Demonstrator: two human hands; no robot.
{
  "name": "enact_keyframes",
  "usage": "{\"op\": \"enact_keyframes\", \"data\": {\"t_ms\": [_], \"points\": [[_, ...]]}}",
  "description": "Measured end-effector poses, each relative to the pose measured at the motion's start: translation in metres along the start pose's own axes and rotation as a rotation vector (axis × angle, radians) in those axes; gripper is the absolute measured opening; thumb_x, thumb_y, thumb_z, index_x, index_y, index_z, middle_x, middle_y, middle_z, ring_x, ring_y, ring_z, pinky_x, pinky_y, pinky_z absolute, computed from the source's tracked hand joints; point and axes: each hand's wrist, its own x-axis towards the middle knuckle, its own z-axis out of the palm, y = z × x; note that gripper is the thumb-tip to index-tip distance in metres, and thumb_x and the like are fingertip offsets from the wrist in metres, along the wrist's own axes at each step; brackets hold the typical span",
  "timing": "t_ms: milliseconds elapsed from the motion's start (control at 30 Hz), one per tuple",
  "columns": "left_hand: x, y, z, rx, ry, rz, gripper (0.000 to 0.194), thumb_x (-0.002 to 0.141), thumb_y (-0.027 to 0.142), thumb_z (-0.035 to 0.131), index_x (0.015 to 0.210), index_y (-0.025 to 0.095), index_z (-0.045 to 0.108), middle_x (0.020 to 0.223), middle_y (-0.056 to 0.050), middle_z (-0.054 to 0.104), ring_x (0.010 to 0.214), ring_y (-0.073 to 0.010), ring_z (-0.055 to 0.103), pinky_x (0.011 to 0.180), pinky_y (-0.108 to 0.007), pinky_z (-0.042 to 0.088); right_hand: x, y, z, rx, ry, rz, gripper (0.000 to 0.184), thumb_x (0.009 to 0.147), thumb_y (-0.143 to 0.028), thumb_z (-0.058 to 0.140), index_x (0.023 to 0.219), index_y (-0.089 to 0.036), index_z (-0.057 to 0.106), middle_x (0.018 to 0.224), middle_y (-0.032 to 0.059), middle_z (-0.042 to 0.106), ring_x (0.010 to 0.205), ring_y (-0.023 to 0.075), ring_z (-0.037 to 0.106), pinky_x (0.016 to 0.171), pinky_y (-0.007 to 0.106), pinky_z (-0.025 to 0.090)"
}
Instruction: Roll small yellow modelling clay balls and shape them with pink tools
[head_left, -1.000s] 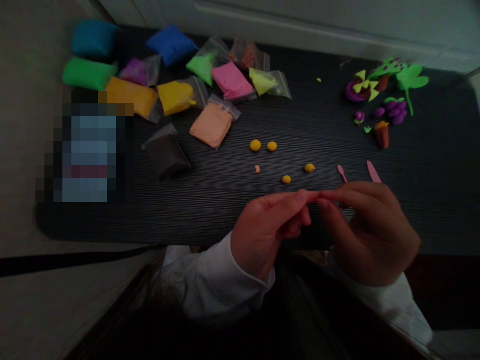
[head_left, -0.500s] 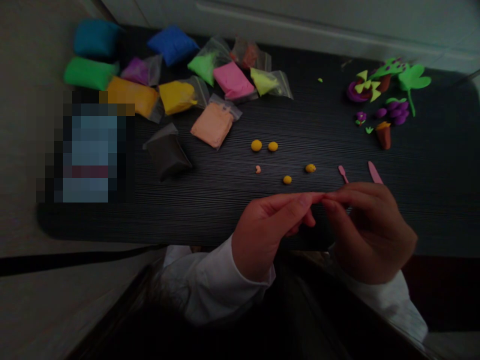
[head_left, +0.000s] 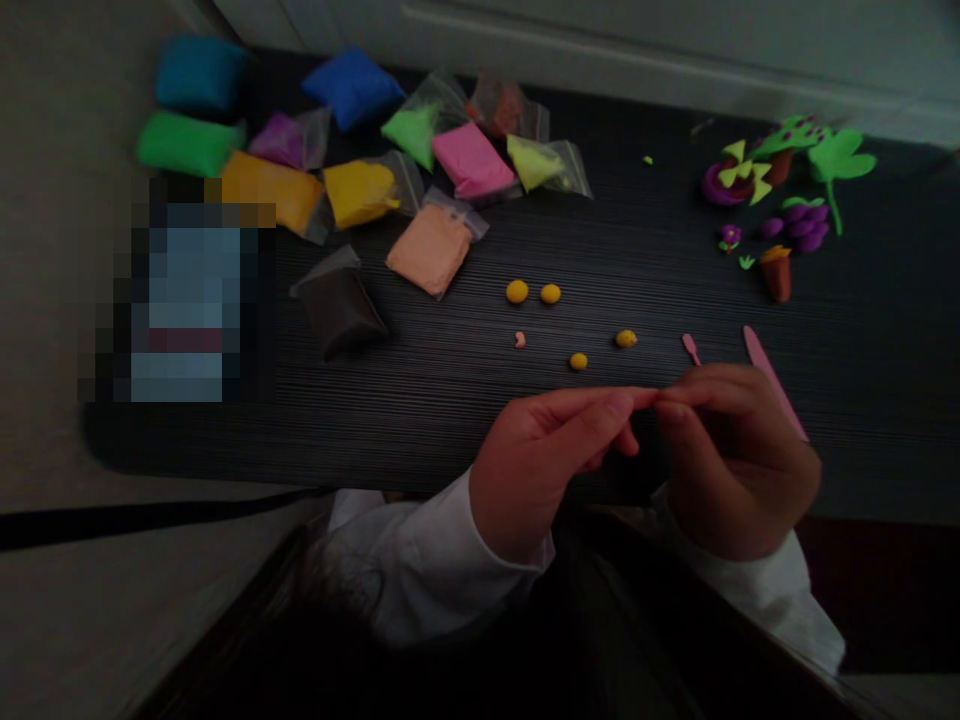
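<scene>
My left hand (head_left: 544, 462) and my right hand (head_left: 731, 460) meet fingertip to fingertip over the near edge of the dark table (head_left: 450, 410). Both pinch a tiny thing that I cannot make out between thumb and forefinger. Just beyond them lie several small yellow clay balls (head_left: 517, 291) and a small peach clay bit (head_left: 520, 340). Two pink modelling tools (head_left: 772, 378) lie on the table behind my right hand, one a short stick (head_left: 690, 347). White sleeves cover both wrists.
Several bags of coloured clay (head_left: 430, 248) are spread over the far left of the table, among them pink, yellow, blue, green and a dark one (head_left: 341, 308). Finished clay figures (head_left: 780, 190) stand at the far right. A blurred box (head_left: 184, 300) sits at the left edge.
Both hands stay pinched together and have drifted slightly right. My right hand has turned a little, so more of the long pink tool shows behind it.
</scene>
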Motion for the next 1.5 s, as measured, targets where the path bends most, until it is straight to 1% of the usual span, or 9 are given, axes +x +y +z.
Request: {"op": "enact_keyframes", "data": {"t_ms": [200, 267, 367, 433, 500, 600, 867, 1133, 1500], "points": [[0.000, 0.001, -0.004, 0.166, -0.001, 0.079, 0.021, 0.082, 0.032, 0.053, 0.092, 0.025, 0.069, 0.066, 0.002, 0.056, 0.056, -0.0070, 0.044, 0.052, -0.021, 0.034, 0.000, 0.004, 0.005, 0.104, 0.051, 0.048, 0.008, 0.072, -0.014, 0.061, 0.075, -0.021, 0.064, 0.070, -0.0012, 0.057, 0.068, 0.0125, 0.054, 0.060, 0.028, 0.043], [0.000, 0.007, -0.010, 0.430, 0.073, 0.270, 0.020, 0.081, 0.029, 0.055, 0.095, 0.023, 0.068, 0.070, 0.001, 0.060, 0.059, -0.0084, 0.048, 0.055, -0.022, 0.038, -0.001, 0.005, 0.006, 0.122, 0.067, 0.061, 0.008, 0.072, -0.014, 0.061, 0.075, -0.021, 0.064, 0.070, -0.0011, 0.057, 0.068, 0.0125, 0.053, 0.061, 0.028, 0.042], [0.004, 0.019, -0.022, 0.975, 0.277, 0.711, 0.020, 0.075, 0.021, 0.062, 0.094, 0.017, 0.066, 0.075, -0.001, 0.064, 0.068, -0.0115, 0.054, 0.066, -0.026, 0.043, -0.002, 0.006, 0.007, 0.123, 0.076, 0.086, 0.007, 0.072, -0.015, 0.061, 0.074, -0.021, 0.063, 0.069, -0.0017, 0.057, 0.067, 0.0124, 0.053, 0.060, 0.029, 0.042], [0.009, 0.024, -0.030, 1.322, 0.341, 0.858, 0.020, 0.075, 0.021, 0.062, 0.093, 0.016, 0.066, 0.081, -0.003, 0.065, 0.078, -0.0160, 0.056, 0.075, -0.031, 0.043, -0.002, 0.008, 0.007, 0.124, 0.076, 0.092, 0.006, 0.072, -0.017, 0.061, 0.074, -0.022, 0.063, 0.069, -0.0018, 0.057, 0.067, 0.0123, 0.052, 0.058, 0.028, 0.041], [0.015, 0.024, -0.034, 1.550, 0.331, 0.849, 0.021, 0.076, 0.025, 0.060, 0.095, 0.018, 0.065, 0.086, -0.005, 0.066, 0.084, -0.0204, 0.056, 0.078, -0.037, 0.041, -0.002, 0.011, 0.006, 0.136, 0.067, 0.087, 0.006, 0.071, -0.016, 0.061, 0.074, -0.021, 0.063, 0.069, -0.0017, 0.057, 0.067, 0.0121, 0.052, 0.058, 0.028, 0.041], [0.022, 0.018, -0.033, 1.698, 0.333, 0.776, 0.024, 0.075, 0.029, 0.061, 0.097, 0.021, 0.065, 0.090, -0.005, 0.066, 0.089, -0.0252, 0.053, 0.078, -0.042, 0.038, -0.002, 0.013, 0.005, 0.167, 0.065, 0.093, 0.009, 0.071, -0.013, 0.061, 0.075, -0.021, 0.064, 0.070, -0.0019, 0.058, 0.068, 0.0123, 0.052, 0.061, 0.029, 0.042], [0.031, 0.012, -0.024, 1.713, 0.299, 0.708, 0.016, 0.079, 0.028, 0.056, 0.091, 0.024, 0.066, 0.088, -0.003, 0.068, 0.089, -0.0247, 0.052, 0.079, -0.045, 0.033, -0.001, 0.010, 0.001, 0.251, 0.036, 0.110, 0.019, 0.069, -0.005, 0.061, 0.080, -0.021, 0.065, 0.071, -0.0017, 0.059, 0.070, 0.0118, 0.053, 0.062, 0.028, 0.044], [0.006, 0.027, -0.004, 1.408, 0.053, 0.807, 0.020, 0.077, 0.021, 0.060, 0.096, 0.013, 0.064, 0.086, -0.003, 0.070, 0.083, -0.0131, 0.058, 0.081, -0.026, 0.042, -0.002, 0.007, -0.004, 0.225, -0.004, 0.125, 0.019, 0.070, -0.007, 0.062, 0.082, -0.022, 0.065, 0.074, -0.0012, 0.060, 0.073, 0.0131, 0.056, 0.066, 0.030, 0.047], [-0.009, 0.033, 0.004, 1.260, 0.001, 0.758, 0.018, 0.077, 0.020, 0.059, 0.093, 0.023, 0.064, 0.089, -0.001, 0.069, 0.080, -0.0163, 0.061, 0.074, -0.031, 0.046, -0.001, -0.018, -0.006, 0.160, 0.013, 0.097, 0.018, 0.070, -0.007, 0.062, 0.081, -0.021, 0.066, 0.073, -0.0009, 0.063, 0.071, 0.0148, 0.057, 0.066, 0.033, 0.046]]}}
